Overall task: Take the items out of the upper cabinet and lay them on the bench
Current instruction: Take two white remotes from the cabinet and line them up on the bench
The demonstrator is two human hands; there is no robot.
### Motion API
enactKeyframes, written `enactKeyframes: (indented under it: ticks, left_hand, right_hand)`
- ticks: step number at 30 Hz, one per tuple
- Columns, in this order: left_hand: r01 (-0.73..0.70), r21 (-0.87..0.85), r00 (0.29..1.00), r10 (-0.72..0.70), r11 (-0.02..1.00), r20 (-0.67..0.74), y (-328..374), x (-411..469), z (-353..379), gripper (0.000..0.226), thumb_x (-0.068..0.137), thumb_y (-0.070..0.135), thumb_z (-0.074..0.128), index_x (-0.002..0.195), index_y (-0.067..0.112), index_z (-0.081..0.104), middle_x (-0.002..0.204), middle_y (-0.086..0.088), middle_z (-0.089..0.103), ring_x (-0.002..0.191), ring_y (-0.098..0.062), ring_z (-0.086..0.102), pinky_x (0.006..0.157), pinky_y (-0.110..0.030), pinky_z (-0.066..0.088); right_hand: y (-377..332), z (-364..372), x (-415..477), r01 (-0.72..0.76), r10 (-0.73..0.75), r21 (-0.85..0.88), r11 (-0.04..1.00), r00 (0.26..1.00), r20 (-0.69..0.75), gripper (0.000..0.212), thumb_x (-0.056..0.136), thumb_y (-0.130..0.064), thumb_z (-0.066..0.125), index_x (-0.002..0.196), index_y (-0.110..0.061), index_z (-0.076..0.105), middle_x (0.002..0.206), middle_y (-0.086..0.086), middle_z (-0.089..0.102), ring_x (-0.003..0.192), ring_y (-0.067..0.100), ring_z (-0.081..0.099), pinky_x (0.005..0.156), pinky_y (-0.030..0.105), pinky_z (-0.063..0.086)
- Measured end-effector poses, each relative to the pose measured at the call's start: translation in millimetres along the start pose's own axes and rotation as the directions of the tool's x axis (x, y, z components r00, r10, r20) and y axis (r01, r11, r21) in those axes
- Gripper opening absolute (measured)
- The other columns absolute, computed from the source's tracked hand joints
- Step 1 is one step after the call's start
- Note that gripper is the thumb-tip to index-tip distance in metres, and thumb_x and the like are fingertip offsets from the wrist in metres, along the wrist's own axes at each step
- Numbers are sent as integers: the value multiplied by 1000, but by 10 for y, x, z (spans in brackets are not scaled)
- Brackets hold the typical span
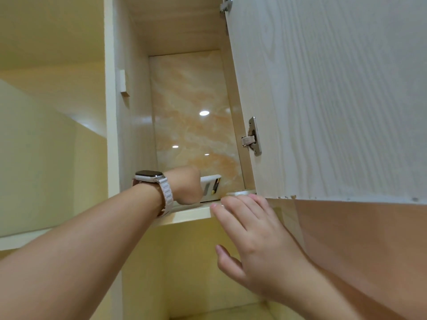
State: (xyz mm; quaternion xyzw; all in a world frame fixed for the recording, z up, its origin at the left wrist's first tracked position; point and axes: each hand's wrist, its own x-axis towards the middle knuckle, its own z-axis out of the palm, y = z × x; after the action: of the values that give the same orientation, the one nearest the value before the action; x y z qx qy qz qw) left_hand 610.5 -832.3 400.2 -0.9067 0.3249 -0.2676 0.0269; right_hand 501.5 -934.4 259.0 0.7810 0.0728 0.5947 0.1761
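I look up into the open upper cabinet. My left hand [186, 187], with a white watch on its wrist, reaches over the shelf edge [189, 212] onto the cabinet floor; its fingers are hidden behind the wrist. Just beyond it stands a white box [211, 184] with a dark and yellow print. Whether the hand grips it I cannot tell. My right hand [251, 241] is raised in front of the shelf edge, fingers spread, its fingertips touching a low white round item [240, 193] at the cabinet's front right. The bench is out of view.
The cabinet door [335, 95] stands open on the right, with a metal hinge [253, 136] at its inner edge. A glossy marble-patterned panel [194, 116] forms the cabinet's back. A small white block [123, 83] is fixed to the left inner wall.
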Motion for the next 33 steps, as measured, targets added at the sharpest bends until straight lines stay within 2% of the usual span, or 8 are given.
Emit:
enactKeyframes:
  ticks: [5,10,15,17,20,22,28,33]
  left_hand:
    - [-104,-182,947,41,978,-319,-201,-361,4,12,84,12,46,91,21,49,76,-1,54,63,-17,52,47,-28,33]
    - [-296,-385,783,-8,874,-622,-460,-748,23,17,86,26,53,98,33,45,77,3,61,64,-18,58,49,-31,42]
    - [-462,-420,641,-33,781,-767,-676,-834,183,20,86,26,59,95,36,44,61,5,57,52,-14,53,46,-29,40]
    - [-537,-336,548,18,773,-836,-753,-840,269,25,86,25,61,97,37,42,60,7,56,49,-13,50,44,-25,36]
    - [-582,-192,402,74,790,-912,-826,-842,369,26,83,25,61,102,31,45,62,7,58,46,-20,47,39,-34,39]
    - [-605,-157,335,70,780,-940,-851,-825,408,23,81,24,61,101,25,50,58,6,54,43,-21,44,36,-34,39]
    - [-683,-108,219,61,722,-974,-910,-750,488,18,83,23,57,101,21,54,56,7,48,41,-17,36,33,-31,35]
    - [-711,-146,220,20,687,-975,-927,-737,494,25,81,23,60,103,22,51,59,6,55,42,-18,43,35,-33,38]
  right_hand:
    - [-50,-87,28,-52,50,24,998,997,51,49,83,-39,56,120,-9,62,110,7,61,102,29,55,99,40,38]
    - [-231,-237,261,-277,270,41,960,953,135,40,86,-53,37,100,-23,60,93,-8,58,91,19,54,83,32,37]
    - [-312,-309,708,-458,446,-49,887,827,343,38,91,-52,36,118,-29,50,111,-8,51,107,16,46,91,36,42]
    - [-271,-251,910,-524,493,-67,849,741,456,42,90,-51,39,122,-27,51,119,-5,50,110,19,48,90,39,45]
    - [-156,-115,1218,-620,548,-121,776,566,616,45,88,-51,46,122,-24,52,121,-2,54,102,21,56,89,37,50]
    - [-64,-28,1375,-588,568,-239,772,472,675,47,87,-50,49,124,-21,51,115,0,60,99,22,59,88,36,50]
    - [154,233,1510,-410,652,-521,748,308,693,47,86,-45,53,121,-14,58,120,6,65,106,27,62,90,39,51]
    - [143,297,1488,-367,674,-569,736,312,669,45,94,-41,53,121,-5,59,121,11,63,106,31,59,83,32,45]
